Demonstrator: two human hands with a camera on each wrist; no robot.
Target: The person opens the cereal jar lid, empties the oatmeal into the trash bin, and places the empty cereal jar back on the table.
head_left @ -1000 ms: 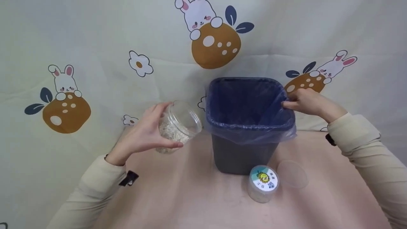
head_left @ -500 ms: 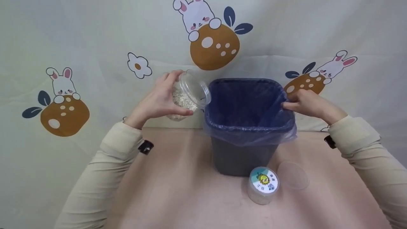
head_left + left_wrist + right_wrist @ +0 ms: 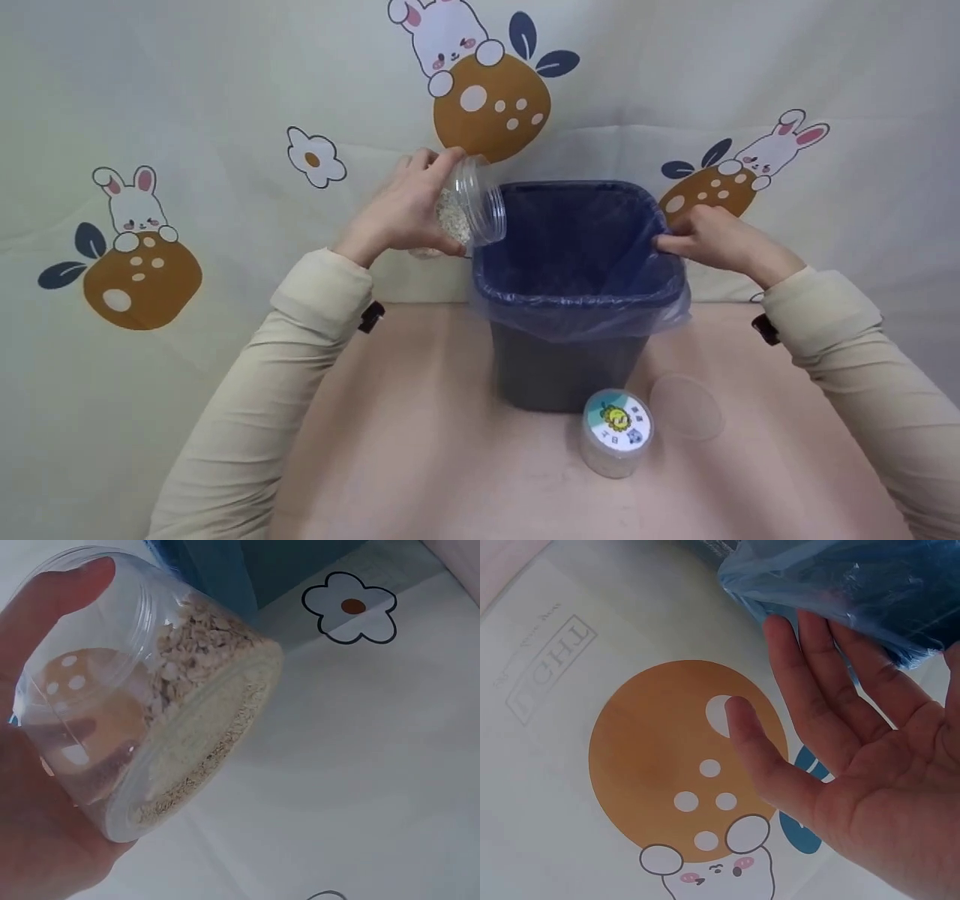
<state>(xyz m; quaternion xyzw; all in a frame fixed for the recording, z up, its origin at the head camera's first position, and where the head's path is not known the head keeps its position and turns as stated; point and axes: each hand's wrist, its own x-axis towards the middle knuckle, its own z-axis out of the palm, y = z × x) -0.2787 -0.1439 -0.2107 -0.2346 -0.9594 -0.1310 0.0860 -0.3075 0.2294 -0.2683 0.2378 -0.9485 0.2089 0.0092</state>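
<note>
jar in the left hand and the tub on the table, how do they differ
The jar is tilted toward the bin, while the tub stands upright on the table.
The jar is open at its mouth; the tub is covered on top by a printed label.
The jar is gripped by the left hand; no hand touches the tub.
Both are round with clear sides.

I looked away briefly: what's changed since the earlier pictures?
The left grip has carried the clear jar up and rightward to the left edge of the grey bin, tipping the jar further sideways. The right grip stays at the bin's right rim; the labelled tub and clear disc stay put.
</note>
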